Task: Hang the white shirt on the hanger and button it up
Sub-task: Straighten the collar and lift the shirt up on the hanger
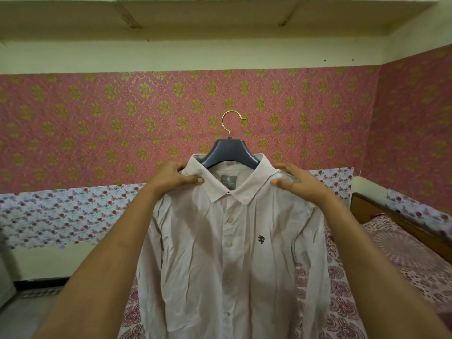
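head view, shirt: the shirt (195, 260) is held up at mid-frame on the hanger (231, 152), long axis running 12 to 6 o'clock.
left hand (177, 177): one shoulder is pinched.
right hand (297, 183): the other shoulder is clasped, thumb in front.
key relation: the button strip (230, 244) lies at 5 o'clock from the left hand and 7 o'clock from the right; neither is judged nearer.

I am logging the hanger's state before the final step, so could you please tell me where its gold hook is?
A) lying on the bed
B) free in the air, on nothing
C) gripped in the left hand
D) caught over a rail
B: the hook of the hanger stands clear against the wallpaper with nothing through it, while the left hand and right hand hold the white shirt by its shoulders.
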Available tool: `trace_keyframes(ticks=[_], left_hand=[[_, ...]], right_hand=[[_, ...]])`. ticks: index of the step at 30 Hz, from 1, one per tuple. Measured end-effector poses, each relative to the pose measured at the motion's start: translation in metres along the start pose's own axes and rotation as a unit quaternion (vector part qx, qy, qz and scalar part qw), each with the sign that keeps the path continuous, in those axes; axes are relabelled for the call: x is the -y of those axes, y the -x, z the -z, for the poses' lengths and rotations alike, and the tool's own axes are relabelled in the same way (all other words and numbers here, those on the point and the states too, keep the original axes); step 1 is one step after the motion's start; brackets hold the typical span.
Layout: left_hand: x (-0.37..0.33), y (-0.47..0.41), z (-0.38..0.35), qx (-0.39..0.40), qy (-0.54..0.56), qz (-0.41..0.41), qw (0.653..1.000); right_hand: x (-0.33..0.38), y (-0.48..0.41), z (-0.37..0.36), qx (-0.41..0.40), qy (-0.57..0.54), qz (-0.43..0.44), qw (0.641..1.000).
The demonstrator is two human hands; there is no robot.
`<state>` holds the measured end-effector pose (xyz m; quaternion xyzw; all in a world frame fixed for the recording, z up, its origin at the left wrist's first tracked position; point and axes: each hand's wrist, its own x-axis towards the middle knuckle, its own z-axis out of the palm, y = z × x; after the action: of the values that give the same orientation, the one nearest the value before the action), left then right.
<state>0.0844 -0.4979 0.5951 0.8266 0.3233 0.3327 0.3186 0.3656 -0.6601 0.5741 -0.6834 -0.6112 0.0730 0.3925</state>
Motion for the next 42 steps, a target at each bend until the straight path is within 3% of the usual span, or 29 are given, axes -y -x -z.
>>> trace_keyframes(ticks=[2,4,10,22,29,33,42], left_hand=[[-0.006,-0.002,-0.002,-0.002,-0.005,-0.004,1.000],[-0.012,-0.005,-0.004,0.001,-0.006,-0.011,1.000],[-0.033,-0.010,-0.021,0.028,0.030,-0.053,0.998],[-0.088,-0.009,-0.097,0.177,0.122,-0.153,0.964],[-0.186,0.024,-0.182,0.275,0.180,-0.245,0.912],[-0.256,0.067,-0.248,0.326,0.202,-0.295,0.875],[-0.411,0.200,-0.368,0.385,0.220,-0.389,0.807]], right_hand=[[0.001,-0.001,0.003,-0.003,-0.016,-0.009,1.000],[0.001,-0.002,0.006,-0.016,0.036,-0.023,0.999],[0.003,0.026,0.023,-0.110,0.084,-0.027,0.990],[0.015,0.153,0.077,-0.243,0.173,-0.139,0.944],[0.038,0.285,0.142,-0.323,0.285,-0.252,0.867],[0.051,0.378,0.180,-0.356,0.390,-0.308,0.792],[0.082,0.576,0.258,-0.424,0.421,-0.403,0.693]])
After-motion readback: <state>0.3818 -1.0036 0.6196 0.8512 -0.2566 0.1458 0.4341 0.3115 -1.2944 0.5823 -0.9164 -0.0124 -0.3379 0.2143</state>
